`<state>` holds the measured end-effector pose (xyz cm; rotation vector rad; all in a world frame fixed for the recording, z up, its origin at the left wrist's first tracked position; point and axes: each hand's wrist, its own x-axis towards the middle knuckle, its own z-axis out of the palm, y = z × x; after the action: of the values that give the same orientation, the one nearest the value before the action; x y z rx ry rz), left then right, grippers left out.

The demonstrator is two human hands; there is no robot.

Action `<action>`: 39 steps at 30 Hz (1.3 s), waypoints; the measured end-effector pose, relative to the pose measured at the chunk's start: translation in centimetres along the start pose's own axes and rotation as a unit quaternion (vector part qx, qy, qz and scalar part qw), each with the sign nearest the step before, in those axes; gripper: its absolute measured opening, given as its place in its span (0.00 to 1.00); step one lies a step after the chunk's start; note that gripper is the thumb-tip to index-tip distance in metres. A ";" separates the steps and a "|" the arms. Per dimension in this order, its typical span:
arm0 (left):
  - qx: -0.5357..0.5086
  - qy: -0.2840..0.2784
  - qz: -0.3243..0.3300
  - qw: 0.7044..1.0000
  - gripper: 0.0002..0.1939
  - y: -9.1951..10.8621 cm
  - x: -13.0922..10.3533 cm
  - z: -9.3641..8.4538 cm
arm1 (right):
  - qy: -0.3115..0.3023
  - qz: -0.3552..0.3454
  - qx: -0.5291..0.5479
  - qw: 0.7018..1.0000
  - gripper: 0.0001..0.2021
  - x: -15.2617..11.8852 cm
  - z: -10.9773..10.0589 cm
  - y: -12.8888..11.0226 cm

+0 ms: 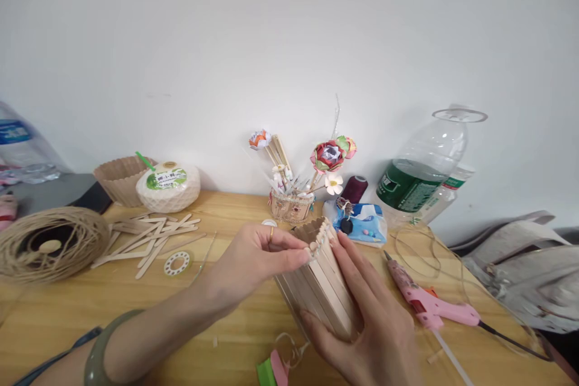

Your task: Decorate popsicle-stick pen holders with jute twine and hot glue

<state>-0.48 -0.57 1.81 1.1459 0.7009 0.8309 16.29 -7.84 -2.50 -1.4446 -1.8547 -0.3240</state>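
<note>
Pale, bare wall (289, 42) behind; wood-grained desk (203, 338) below. Near the front centre, lifted and tilted between both hands: a stick-clad cup (323, 292), brown and wavy inside, with nothing visible in the part of the mouth in view. Left hand (256, 253) at the rim, fingers (289, 258) closed in a pinch on the edge. Right hand (380, 325) wrapped around the side, fingers (355, 265) gripping with the thumb opposite.

Judging by the visible side, well along: flat sticks set upright, side by side, with a thin, pale trim (322, 233) along part of the rounded tops. Apparently at the rim-edging stage; impossible to tell how far around the trim reaches, or how complete on the hidden side. Loose on the desk to the left, unattached: a heap of sticks (156, 238).

Farther back, by the wall: a wavy paper cup (118, 178) without sticks, contents hidden; just beside, a coconut (168, 188) with a green straw (145, 161) poking out. Mid-desk, a small decorated box (289, 208) holding paper flowers (329, 157) and thin rods (277, 151). To the right, a large clear bottle (409, 184) with a green label, no contents discernible. Closer in, a pink glue gun (425, 304), lying on the desk, apart from the right hand.
</note>
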 end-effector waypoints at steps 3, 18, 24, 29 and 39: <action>0.012 0.016 -0.002 1.000 0.03 0.0 0.1 0.1 | 0.006 -0.013 -0.005 1.000 0.33 0.1 0.0 0.1; 0.156 -0.093 0.070 0.981 0.14 0.4 0.8 -0.9 | -0.045 0.084 0.072 0.993 0.33 -0.4 0.3 0.5; 0.142 -0.069 0.068 0.985 0.13 0.6 0.8 -0.9 | -0.025 0.065 0.086 0.994 0.28 -0.2 0.0 0.2; 0.106 -0.037 0.019 0.993 0.13 0.7 1.2 -1.3 | 0.063 0.032 0.098 0.993 0.11 0.9 -1.7 1.0; 0.005 0.088 0.012 0.996 0.13 1.3 2.5 -3.1 | -0.175 0.056 -0.135 0.974 0.11 -3.9 2.4 6.2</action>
<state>-1.97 3.31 2.08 1.0996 0.8386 0.9588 21.27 -7.17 -8.33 -1.8843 -2.0534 -0.2888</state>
